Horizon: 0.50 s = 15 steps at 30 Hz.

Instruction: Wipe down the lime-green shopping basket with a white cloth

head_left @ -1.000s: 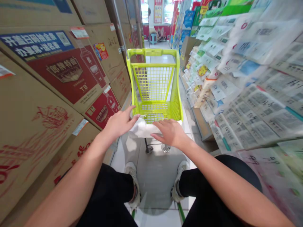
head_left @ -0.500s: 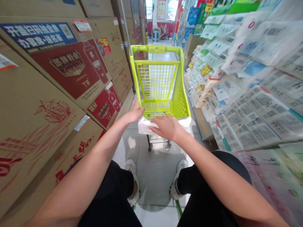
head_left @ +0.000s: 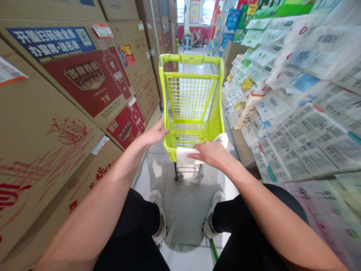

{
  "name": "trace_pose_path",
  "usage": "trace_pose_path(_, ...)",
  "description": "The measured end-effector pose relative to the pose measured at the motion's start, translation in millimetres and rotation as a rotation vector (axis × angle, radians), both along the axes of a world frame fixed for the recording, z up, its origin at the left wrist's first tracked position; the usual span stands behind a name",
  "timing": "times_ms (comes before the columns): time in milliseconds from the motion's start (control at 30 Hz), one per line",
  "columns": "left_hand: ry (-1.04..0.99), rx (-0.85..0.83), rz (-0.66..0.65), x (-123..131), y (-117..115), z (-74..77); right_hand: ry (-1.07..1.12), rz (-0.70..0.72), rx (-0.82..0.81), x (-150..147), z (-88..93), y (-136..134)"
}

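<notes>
A small yellow-green plastic shopping cart (head_left: 191,76) stands in front of me between my feet and the aisle beyond. Its basket holds nothing that I can see. My left hand (head_left: 158,132) is closed on the basket's left side edge. Over the near rim lies a white cloth (head_left: 184,153), and my right hand (head_left: 210,151) grips it, pressing it against that rim with the thumb in front. One end of the cloth sticks up at the right corner. The fingertips of my right hand are partly hidden behind the rim.
Stacked cardboard cartons (head_left: 76,79) wall the left side closely. On the right rise piles of plastic-wrapped paper packs (head_left: 296,124) with handwritten prices. The tiled floor (head_left: 183,210) runs between them. Far down the aisle is a blue stool (head_left: 187,42).
My right hand and the white cloth have slid right along the near rim, baring its left corner. The cart appears slightly turned and further right. My left hand still holds the side.
</notes>
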<state>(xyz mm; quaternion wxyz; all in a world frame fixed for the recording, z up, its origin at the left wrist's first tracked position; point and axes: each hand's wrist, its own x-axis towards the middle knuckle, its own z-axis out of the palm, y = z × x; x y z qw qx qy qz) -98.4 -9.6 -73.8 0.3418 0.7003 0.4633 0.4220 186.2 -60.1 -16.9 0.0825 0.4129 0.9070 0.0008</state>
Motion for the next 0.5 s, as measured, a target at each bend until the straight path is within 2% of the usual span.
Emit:
trace_pose_path(100,-0.051,-0.067,0.12,4.0,-4.6,2.2,-0.003,0.008,0.056,8.1,-2.4,-2.9)
trace_pose_path(233,-0.138,-0.014,0.295,35.5,-11.0,-1.8,0.025,0.025,0.101,-13.7,-8.1,-13.8)
trace_pose_path(367,-0.084,0.001,0.275,61.5,-14.5,-5.9,0.075,0.092,0.114,-42.2,-10.2,-23.3)
trace_pose_path(500,-0.151,-0.056,0.14,53.7,-13.8,-0.1,0.086,0.098,0.086,-44.3,-9.0,-24.8)
